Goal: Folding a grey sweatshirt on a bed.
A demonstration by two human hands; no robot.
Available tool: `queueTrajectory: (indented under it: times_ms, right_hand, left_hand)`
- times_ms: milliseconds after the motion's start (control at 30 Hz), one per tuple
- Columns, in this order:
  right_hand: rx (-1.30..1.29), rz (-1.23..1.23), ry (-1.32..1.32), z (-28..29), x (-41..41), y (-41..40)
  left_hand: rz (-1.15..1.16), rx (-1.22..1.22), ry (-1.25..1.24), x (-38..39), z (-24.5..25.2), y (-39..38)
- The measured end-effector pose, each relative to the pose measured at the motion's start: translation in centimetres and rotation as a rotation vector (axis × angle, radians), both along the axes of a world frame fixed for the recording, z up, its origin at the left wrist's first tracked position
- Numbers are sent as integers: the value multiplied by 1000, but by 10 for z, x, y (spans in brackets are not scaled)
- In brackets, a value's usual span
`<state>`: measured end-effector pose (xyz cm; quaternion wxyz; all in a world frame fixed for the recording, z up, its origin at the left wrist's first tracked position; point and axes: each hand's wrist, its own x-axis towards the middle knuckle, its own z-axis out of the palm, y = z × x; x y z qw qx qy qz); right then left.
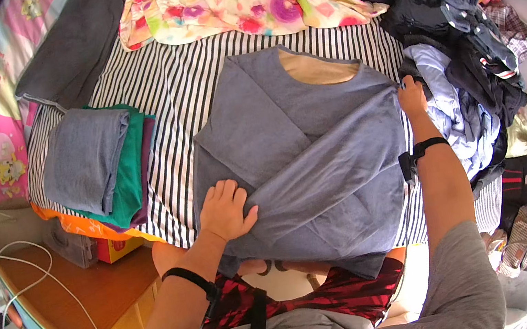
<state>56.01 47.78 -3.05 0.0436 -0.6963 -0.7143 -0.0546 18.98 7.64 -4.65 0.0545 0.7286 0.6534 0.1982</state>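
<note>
A grey-blue long-sleeved top (pixel 268 127) lies spread on a black-and-white striped sheet, its neckline away from me and its tan inside showing there. Both sleeves are folded across the body; the one from the right shoulder runs diagonally down to the lower left. At that sleeve's lower end is my left hand (pixel 224 210), fingers curled on the cloth and thumb out to the right. My right hand (pixel 412 95) pinches the top's right shoulder edge, drawing the fabric into creases. The hem hangs over the bed's near edge by my lap.
Folded clothes (pixel 87 160), grey, green and purple, are stacked at left. Dark trousers (pixel 72 50) lie behind them. A floral garment (pixel 242 3) spans the far side. Heaped clothes (pixel 456 64) crowd the right. A wooden cabinet (pixel 108 300) with a white cable (pixel 67 286) stands lower left.
</note>
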Motion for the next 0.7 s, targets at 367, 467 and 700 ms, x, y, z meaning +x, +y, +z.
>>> queueTrajectory:
  times_ms: [367,467,700]
  right_hand:
    - [-95,208,497,-47,56,-75]
    - [-183,183,684,-46,80,-109]
    - [-51,244,610,-34,75,-182]
  left_hand:
    - [-5,-13,-26,0,1,-1]
    - [-16,-14,-32,2,2,0]
    - [3,25,-22,4,2,-1]
